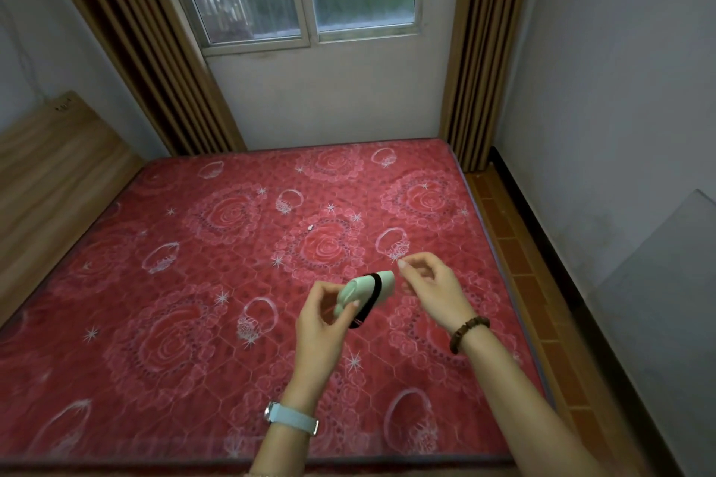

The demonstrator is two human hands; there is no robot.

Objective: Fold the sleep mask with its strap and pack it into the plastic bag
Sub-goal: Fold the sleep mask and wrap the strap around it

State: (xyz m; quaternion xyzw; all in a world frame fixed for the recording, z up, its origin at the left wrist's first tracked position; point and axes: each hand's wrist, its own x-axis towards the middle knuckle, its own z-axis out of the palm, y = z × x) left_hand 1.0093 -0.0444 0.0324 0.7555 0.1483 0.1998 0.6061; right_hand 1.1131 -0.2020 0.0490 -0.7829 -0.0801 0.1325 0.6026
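Fingers of the left hand (321,316) pinch the folded green sleep mask (364,288), wrapped by its black strap (372,296), while the right hand (430,283), loosely curled, holds nothing, above the red mattress (174,263) at lower centre of the frame.

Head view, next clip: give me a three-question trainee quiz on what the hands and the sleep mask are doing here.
1. True or false: the sleep mask lies flat on the mattress.
2. Which hand holds the folded mask: A) left hand, B) right hand, C) neither?
3. Fill in: the black ____ is wrapped around the green mask.

Key
1. False; it is held up above the mattress.
2. A; the right hand is beside the mask's far end, fingers pinched, contact unclear.
3. strap

No plastic bag is in view.
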